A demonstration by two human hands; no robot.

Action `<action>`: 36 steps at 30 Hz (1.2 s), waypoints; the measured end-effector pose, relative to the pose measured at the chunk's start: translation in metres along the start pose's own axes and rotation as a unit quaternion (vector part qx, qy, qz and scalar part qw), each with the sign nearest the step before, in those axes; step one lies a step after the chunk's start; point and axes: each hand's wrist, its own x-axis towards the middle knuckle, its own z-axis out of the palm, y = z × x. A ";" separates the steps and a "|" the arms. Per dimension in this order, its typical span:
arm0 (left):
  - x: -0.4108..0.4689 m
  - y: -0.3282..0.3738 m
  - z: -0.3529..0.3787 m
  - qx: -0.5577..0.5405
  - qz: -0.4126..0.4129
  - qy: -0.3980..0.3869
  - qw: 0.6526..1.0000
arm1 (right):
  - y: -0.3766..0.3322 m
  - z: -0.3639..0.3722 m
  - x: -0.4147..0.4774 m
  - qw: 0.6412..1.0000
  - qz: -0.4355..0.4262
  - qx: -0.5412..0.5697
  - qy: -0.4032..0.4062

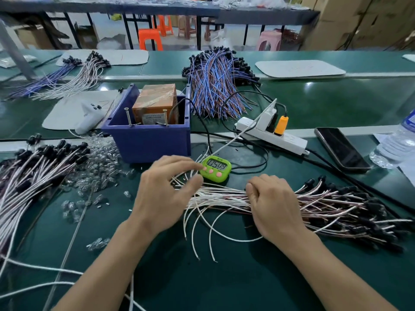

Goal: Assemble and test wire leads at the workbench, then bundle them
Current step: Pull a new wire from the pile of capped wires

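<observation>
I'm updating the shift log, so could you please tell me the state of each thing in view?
wire leads: loose, not yet bundled.
left hand: open, fingers spread over the lead ends.
right hand: curled round the wire leads.
timer: on, digits showing.
phone: face up, screen dark.
power strip: plugs inserted.
blue bin: open-topped, holds an orange box.

Bare left hand (pixel 164 196) and right hand (pixel 275 206), forearms (pixel 107 261) bare to the frame's edge.

Green workbench (pixel 224 288) bears wire leads (pixel 325 203), timer (pixel 216 168); behind, blue bin (pixel 152 142), power strip (pixel 285 138), phone (pixel 341 149).
</observation>
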 end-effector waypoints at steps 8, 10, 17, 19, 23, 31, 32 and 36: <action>0.046 -0.006 -0.053 0.082 -0.223 -0.162 0.958 | -0.085 0.007 0.013 0.986 -0.083 0.144 -0.018; 0.046 -0.003 -0.069 0.118 -0.232 -0.207 0.943 | -0.122 0.014 0.024 0.976 -0.112 0.181 -0.052; -0.006 -0.020 -0.160 0.294 -0.313 -0.060 0.901 | -0.234 0.040 0.041 0.921 -0.204 0.158 -0.292; -0.032 -0.032 -0.191 0.284 -0.334 -0.047 0.898 | -0.255 0.045 0.035 0.900 -0.247 0.088 -0.349; -0.080 -0.040 -0.225 0.198 -0.333 -0.046 0.921 | -0.274 0.050 0.013 0.850 -0.338 -0.048 -0.401; -0.107 -0.055 -0.231 0.227 -0.357 0.021 0.906 | -0.293 0.070 -0.012 0.862 -0.379 -0.027 -0.336; -0.106 -0.057 -0.233 0.239 -0.363 0.023 0.900 | -0.294 0.072 -0.013 0.865 -0.376 -0.019 -0.331; -0.104 -0.065 -0.229 0.257 -0.395 -0.021 0.882 | -0.302 0.085 -0.009 0.885 -0.319 0.038 -0.336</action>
